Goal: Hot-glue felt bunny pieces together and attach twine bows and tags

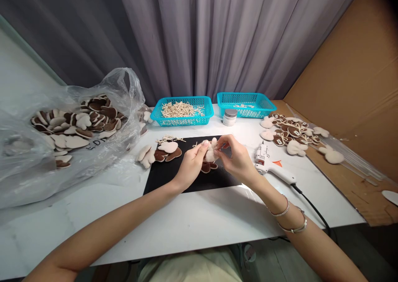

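My left hand (192, 164) grips a cream fuzzy rabbit-head-shaped patch (212, 153) between thumb and fingers, above the black mat (174, 180). Close against the patch's right side, my right hand (239, 160) is closed in a pinch; what lies between its fingertips is too small to make out. Beneath the hands, brown patches with pale edges (208, 167) lie on the mat. More patches, cream (168, 147) and brown (174, 154), rest at the mat's left end, with a small heap of cream cord bows (169, 138) just behind them.
A white glue gun (278, 171) lies right of the mat, its cord running off the front edge. Two blue baskets (157, 115) (270, 107) and a lidded jar (230, 118) stand behind. A plastic bag of patches (124, 166) fills the left; patches with bows (294, 131) are piled right.
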Demonstrator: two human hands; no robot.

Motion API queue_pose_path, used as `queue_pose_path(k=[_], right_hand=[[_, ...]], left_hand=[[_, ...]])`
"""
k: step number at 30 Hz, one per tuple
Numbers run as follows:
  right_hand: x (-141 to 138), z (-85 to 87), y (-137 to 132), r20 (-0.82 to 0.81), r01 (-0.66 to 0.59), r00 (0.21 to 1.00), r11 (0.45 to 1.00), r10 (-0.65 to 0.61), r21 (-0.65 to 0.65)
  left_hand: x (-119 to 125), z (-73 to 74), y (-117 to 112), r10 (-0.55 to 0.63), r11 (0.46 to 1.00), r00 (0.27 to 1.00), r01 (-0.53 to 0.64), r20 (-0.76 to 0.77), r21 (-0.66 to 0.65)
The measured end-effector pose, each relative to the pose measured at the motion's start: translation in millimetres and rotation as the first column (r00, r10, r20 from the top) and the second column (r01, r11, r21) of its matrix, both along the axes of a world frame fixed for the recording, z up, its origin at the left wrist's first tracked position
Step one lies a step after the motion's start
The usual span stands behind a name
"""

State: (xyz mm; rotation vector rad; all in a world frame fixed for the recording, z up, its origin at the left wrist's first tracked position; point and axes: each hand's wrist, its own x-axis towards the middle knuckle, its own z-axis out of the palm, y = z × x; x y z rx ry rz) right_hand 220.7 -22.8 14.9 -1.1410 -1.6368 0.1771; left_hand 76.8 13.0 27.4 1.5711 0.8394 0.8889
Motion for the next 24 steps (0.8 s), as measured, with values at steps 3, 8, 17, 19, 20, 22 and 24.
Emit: queue_pose_path(k=[3,8,17,19,20,22,24], right_hand=[[1,2.2,-1,0.003,0.000,1.000,1.000,0.000,0.005],[1,8.7,-3,0.054,-0.034,0.998,0.999,0.032,0.020],[5,9.9,-4,-0.014,-0.099,0.995,0.994,0.098,-0.042],[6,10.0,-4,-0.021,-0.113,0.994,0.992,0.112,-0.048],[6,10.2,-4,-0.026,-0.117,0.993,0.992,0.116,-0.050],[6,11.2,-4,-0.042,-0.128,0.991,0.991,0.126,-0.047],[5,12.8,-4,-0.071,-0.143,0.988,0.989,0.140,-0.037]], left_hand=[[-2,0.5,0,-0.041,0.999,0.999,0.042,0.016,-0.021],[-4,3.3,-1,-0.126,0.991,0.992,0.125,-0.017,-0.043],[-1,1.0,1,-0.161,0.981,0.986,0.155,-0.046,-0.121],[0,1.4,1,-0.159,0.981,0.985,0.150,-0.064,-0.123],[0,1.7,1,-0.159,0.981,0.986,0.151,-0.053,-0.121],[1,2.2,0,-0.163,0.980,0.987,0.161,-0.007,-0.119],[-1,3.2,-2,-0.177,0.976,0.983,0.181,0.045,-0.120]])
